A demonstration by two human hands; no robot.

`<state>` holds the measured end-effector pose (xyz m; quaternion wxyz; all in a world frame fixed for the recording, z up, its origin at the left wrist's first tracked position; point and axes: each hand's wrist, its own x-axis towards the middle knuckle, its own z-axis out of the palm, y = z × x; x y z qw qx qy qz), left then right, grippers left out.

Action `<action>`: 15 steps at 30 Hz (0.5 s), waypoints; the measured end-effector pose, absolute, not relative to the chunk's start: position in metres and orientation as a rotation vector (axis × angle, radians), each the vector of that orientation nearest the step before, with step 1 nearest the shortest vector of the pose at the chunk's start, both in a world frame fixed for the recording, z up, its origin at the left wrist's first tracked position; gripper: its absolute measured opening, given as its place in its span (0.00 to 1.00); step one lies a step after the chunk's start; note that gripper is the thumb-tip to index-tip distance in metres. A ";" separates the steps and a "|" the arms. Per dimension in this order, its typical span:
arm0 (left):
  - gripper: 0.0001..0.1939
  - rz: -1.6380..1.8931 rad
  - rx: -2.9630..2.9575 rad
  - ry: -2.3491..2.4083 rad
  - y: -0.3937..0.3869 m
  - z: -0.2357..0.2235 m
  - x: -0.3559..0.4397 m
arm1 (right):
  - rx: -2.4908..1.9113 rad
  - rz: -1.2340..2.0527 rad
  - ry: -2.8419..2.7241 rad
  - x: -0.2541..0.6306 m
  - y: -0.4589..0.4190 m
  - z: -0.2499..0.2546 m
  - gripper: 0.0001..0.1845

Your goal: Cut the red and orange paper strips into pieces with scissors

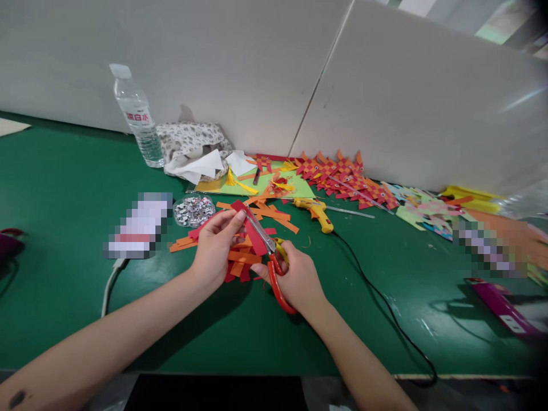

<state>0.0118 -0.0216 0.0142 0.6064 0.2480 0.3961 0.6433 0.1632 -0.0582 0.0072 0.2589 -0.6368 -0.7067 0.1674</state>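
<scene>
In the head view, both hands are over the near middle of the green tabletop (55, 279). The left hand (218, 242) pinches a red strip (256, 242) between thumb and fingers; the right hand (300, 279) is curled round the handles of the scissors (271, 246), whose blades point far and left along the strip. Whether they bite into it, I cannot tell. Orange and red pieces (245, 258) lie in a loose pile below and beyond the hands. Left of the pile sits a tub of googly eyes (194, 210), then a blurred device (139, 225) with a cable. To the far left, a bottle (140, 117) stands beside a patterned pouch (192, 138). A yellow glue gun (317, 212) lies right of the pile, near woven red-and-orange shapes (338, 177) on the far side.
</scene>
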 end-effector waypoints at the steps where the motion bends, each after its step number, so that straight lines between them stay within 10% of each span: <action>1: 0.13 1.480 0.568 0.915 -0.022 0.014 0.012 | -1.726 0.455 -1.913 0.163 -0.058 0.007 0.24; 15: 0.12 1.472 0.532 0.878 -0.021 0.012 0.012 | -1.679 0.397 -1.890 0.162 -0.058 0.008 0.24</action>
